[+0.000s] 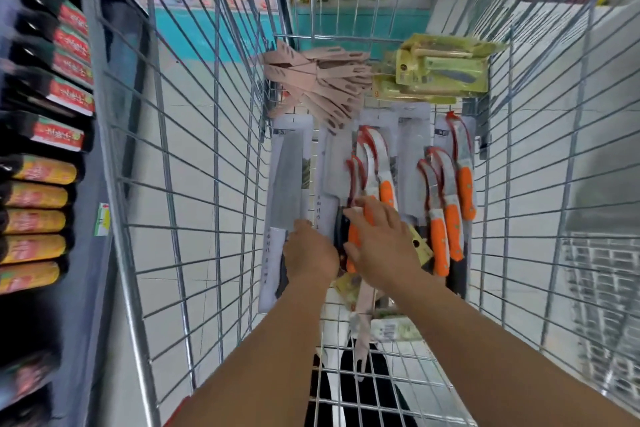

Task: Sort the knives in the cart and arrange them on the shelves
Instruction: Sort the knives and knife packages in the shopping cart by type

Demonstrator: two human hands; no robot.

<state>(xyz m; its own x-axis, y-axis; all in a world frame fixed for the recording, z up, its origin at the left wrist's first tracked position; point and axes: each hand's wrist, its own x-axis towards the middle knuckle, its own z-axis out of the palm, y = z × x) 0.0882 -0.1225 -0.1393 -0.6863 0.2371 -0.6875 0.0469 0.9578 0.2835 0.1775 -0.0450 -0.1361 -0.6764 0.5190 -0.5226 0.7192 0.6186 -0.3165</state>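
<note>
orange-handled knife [354,236] under open right hand [382,246] in wire cart [194,184]; left hand [310,253] on packaged cleaver [285,198], fingers hidden, grip unclear.

Orange-handled knives [452,218]: about six. Hands [381,243]: two.

Packaged knives [446,191] flat in cart [194,156]

We're standing in a shop aisle. A wire shopping cart [194,163] sits on pale floor tiles [207,87], loaded with knives in retail packaging [446,71]. On one side a dark shelf [97,253] carries rows of boxed goods [45,170] and a price tag [102,219]; more packaged stock hangs beyond.
</note>
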